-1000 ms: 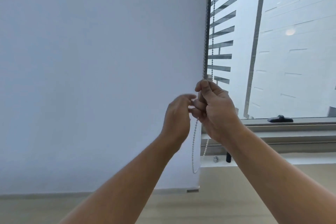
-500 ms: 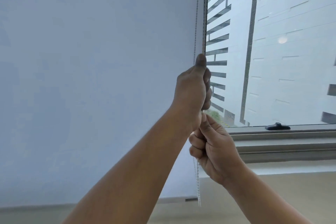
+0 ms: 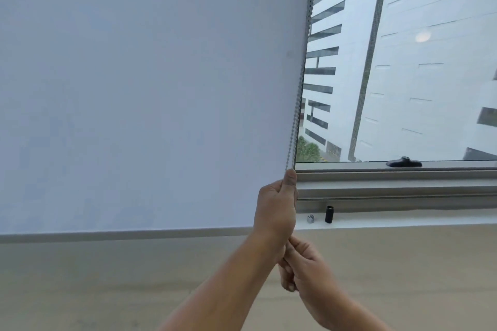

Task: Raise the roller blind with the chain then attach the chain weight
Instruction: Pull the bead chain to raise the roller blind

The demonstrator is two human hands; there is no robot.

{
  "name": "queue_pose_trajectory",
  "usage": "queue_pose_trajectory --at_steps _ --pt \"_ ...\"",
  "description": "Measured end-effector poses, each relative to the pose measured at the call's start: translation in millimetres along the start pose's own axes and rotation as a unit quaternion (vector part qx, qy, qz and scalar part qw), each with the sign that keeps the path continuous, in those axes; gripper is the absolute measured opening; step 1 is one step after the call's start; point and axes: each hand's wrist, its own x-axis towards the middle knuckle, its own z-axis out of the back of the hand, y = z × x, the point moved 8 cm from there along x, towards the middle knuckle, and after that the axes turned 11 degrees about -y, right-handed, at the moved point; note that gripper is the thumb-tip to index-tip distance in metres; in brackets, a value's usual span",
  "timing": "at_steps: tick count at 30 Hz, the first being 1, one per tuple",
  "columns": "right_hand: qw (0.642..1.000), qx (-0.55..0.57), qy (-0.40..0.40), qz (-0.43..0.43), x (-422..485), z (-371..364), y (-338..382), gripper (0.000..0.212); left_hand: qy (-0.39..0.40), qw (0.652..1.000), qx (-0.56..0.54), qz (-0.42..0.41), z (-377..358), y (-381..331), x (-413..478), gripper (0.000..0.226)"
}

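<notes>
My left hand (image 3: 277, 212) is fisted around the silver beaded metal chain (image 3: 298, 99), which runs up along the right edge of the white fabric roller blind (image 3: 139, 88). My right hand (image 3: 301, 269) sits just beneath it, fingers curled on the same chain. A small black cylindrical weight (image 3: 329, 214) stands on the white window sill (image 3: 403, 219) beside a little silver clip (image 3: 310, 218).

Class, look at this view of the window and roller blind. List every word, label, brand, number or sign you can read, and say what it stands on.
None can be read: no lettering shows on the roller blind, the bead chain, the black cylinder or the small metal clip on the sill, or the buildings outside.
</notes>
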Motion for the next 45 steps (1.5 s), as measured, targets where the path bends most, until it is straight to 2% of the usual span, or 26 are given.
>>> queue_pose_trajectory --at_steps 3,5,8,13,16,21,23,26,31,36,41,45 --pt "0.994 -0.094 0.04 0.04 3 -1 25 0.011 -0.01 1.0 0.0 -0.009 8 -4 -1 0.051" --pt "0.99 -0.115 0.032 0.079 13 0 54 0.02 -0.011 1.0 -0.012 -0.009 10 -7 -4 0.054" --pt "0.994 -0.025 -0.006 0.102 29 -6 111 0.031 0.002 1.0 -0.03 -0.003 7 -13 -9 0.062" --pt "0.99 0.087 0.027 0.106 35 -39 183 0.026 -0.009 1.0 0.005 -0.029 1 -12 -12 0.053" --pt "0.987 0.091 0.001 0.132 38 -48 193 0.028 -0.004 0.995 0.015 -0.097 1 -25 -11 0.056" --pt "0.978 0.117 -0.004 0.173 34 -49 190 0.03 0.014 0.974 -0.022 -0.227 3 -81 1 0.022" --pt "0.976 0.12 0.0 0.181 32 -48 187 0.029 0.01 0.969 -0.053 -0.239 2 -102 2 0.027" --pt "0.977 0.104 0.003 0.186 32 -50 183 0.026 -0.022 0.972 -0.08 -0.218 -1 -131 11 0.023" --pt "0.975 0.098 -0.018 0.199 32 -45 181 0.026 -0.001 0.982 -0.121 -0.145 -23 -147 19 0.052" --pt "0.975 0.1 -0.026 0.196 30 -37 165 0.026 -0.009 0.977 -0.16 -0.142 -26 -134 13 0.056" --pt "0.986 0.094 -0.031 0.133 17 -28 112 0.037 -0.039 0.987 -0.121 -0.094 -19 -78 4 0.059" --pt "0.993 0.09 -0.068 0.033 9 -13 39 0.028 -0.071 0.997 -0.042 -0.01 -6 3 2 0.055"
